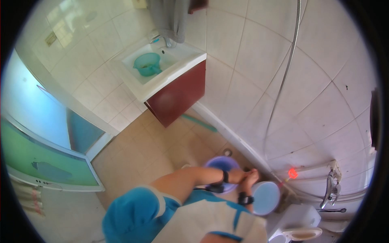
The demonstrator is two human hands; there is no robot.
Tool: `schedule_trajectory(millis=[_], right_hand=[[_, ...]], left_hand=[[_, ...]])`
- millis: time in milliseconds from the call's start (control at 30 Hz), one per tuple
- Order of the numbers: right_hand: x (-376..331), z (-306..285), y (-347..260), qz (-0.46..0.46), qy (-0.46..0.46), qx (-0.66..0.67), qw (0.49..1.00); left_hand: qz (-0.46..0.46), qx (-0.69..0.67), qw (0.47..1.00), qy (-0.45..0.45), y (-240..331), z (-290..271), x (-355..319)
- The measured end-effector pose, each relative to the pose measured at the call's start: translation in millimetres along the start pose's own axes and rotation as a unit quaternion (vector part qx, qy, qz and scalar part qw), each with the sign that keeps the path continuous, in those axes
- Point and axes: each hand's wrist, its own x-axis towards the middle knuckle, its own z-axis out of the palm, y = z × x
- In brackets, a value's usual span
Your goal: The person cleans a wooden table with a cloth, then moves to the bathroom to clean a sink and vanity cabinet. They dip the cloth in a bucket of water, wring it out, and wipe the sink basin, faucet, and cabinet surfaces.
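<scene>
- The left hand (238, 176) and right hand (251, 178) are seen pressed together, low near the wall.
- Whether anything is pinched cannot be told.
- A purple basin (221, 165) lies just left, a pale blue bucket (265, 197) just right, both on the floor.

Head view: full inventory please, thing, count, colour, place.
sink: 1, white, upper middle, on the wall
scoop: 1, teal, in the sink
tap: 1, metal, behind the sink
cabinet: 1, dark red, under the sink
cloth: 1, grey, hanging above the sink
hose: 1, metal, down the right wall
basin: 1, purple, on the floor by the hands
bucket: 1, pale blue, right of the hands
valve: 1, red, low on the right wall
door: 1, green and blue panels, left
left hand: 1, wrist banded, over the basin
right hand: 1, wrist banded, beside the bucket
</scene>
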Motion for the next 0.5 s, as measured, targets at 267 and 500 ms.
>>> schedule_trajectory(millis=[267, 500], right_hand=[[-0.2, -25.2, 6.7, 0.038, -0.002, -0.009, 0.999], [-11.0, -27.0, 13.7, 0.026, -0.02, -0.027, 0.999]], left_hand=[[-0.02, 0.017, 1.0, -0.004, 5.7, 24.0, -4.2], [-0.045, 0.041, 0.998, -0.025, -6.4, 35.7, -11.2]])
